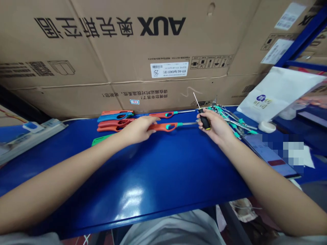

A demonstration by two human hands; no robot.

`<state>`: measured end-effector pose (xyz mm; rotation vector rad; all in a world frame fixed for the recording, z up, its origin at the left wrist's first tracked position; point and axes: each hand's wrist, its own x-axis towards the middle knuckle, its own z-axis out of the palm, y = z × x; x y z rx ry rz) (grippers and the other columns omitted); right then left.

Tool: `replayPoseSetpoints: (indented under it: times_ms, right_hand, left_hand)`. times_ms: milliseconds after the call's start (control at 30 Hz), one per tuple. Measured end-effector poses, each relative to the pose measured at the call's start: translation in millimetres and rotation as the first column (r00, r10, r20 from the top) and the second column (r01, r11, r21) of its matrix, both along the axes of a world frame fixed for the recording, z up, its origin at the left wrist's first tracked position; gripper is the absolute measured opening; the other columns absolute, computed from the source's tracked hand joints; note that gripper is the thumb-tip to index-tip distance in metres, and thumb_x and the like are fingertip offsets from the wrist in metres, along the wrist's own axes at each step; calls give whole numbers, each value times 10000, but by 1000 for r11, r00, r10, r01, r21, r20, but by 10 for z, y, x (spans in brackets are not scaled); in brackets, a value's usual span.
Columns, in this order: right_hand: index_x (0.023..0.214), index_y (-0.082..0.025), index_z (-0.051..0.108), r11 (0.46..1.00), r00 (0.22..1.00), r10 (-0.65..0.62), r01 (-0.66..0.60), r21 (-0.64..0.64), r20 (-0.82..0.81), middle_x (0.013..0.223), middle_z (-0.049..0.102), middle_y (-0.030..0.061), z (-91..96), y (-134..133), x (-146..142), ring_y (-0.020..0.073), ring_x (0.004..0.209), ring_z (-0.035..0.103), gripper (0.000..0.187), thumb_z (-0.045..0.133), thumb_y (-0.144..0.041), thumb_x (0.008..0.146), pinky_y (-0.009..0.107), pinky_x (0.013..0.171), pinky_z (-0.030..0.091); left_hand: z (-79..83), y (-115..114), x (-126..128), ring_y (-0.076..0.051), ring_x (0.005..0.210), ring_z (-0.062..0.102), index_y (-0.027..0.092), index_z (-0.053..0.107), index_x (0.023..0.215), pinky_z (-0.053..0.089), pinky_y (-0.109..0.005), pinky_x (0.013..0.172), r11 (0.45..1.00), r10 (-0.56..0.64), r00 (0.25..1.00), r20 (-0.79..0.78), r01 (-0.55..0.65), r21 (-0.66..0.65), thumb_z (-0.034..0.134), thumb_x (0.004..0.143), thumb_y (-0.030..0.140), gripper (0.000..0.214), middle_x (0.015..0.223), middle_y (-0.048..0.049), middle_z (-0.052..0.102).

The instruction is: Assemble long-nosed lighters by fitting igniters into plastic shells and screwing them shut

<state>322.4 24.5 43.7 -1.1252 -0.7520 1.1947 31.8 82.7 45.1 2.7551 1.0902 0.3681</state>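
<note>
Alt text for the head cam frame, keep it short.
The left hand holds an orange lighter by its handle over a blue table; the right hand, at the lighter's metal tip, holds a black-handled screwdriver. More lighters lie behind, before a large cardboard box.

Glossy blue table [163, 177], matt cardboard box [102, 47]

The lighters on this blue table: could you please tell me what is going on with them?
A person is working at the blue table. The left hand grips the handle of an orange lighter lying on it, and the right hand holds a black-handled screwdriver beside the lighter's metal tip. Other lighters lie stacked behind the left hand, and a pile of teal-ended metal parts lies behind the right.
</note>
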Motion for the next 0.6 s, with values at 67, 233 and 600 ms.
replayPoseSetpoints:
  times_ms: [67, 233, 600]
  right_hand:
    - [856, -225, 523, 1000, 1000, 20, -20, 4, 4, 677, 626, -58, -16, 7, -2, 75, 477, 501, 238, 705, -194, 705, 191, 421, 399]
    - [871, -202, 558, 988, 990, 139, -137, -74, 26, 674, 643, -29, -39, -12, -65, 81, 451, 493, 206, 706, -186, 729, 202, 403, 383]
    - [946, -196, 552, 960, 968, 252, -249, -130, 8, 691, 633, -17, -134, -41, -166, 90, 462, 495, 240, 684, -222, 747, 214, 414, 353]
  left_hand:
    - [21, 240, 13, -274, 1149, 682, 136, 601, 1328, 546, -404, 1010, 999, 28, 999, 26, -28, 18, 616, 899, 176, 431, 1273, -131, 703]
    - [-49, 685, 109, -252, 1104, 706, 132, 624, 1295, 557, -365, 981, 996, 71, 996, 50, -73, 43, 606, 897, 190, 402, 1227, -121, 730]
    - [-151, 864, 217, -257, 1113, 672, 150, 722, 1185, 537, -361, 985, 984, 28, 1000, -14, -26, 176, 524, 917, 193, 336, 1177, -113, 725]
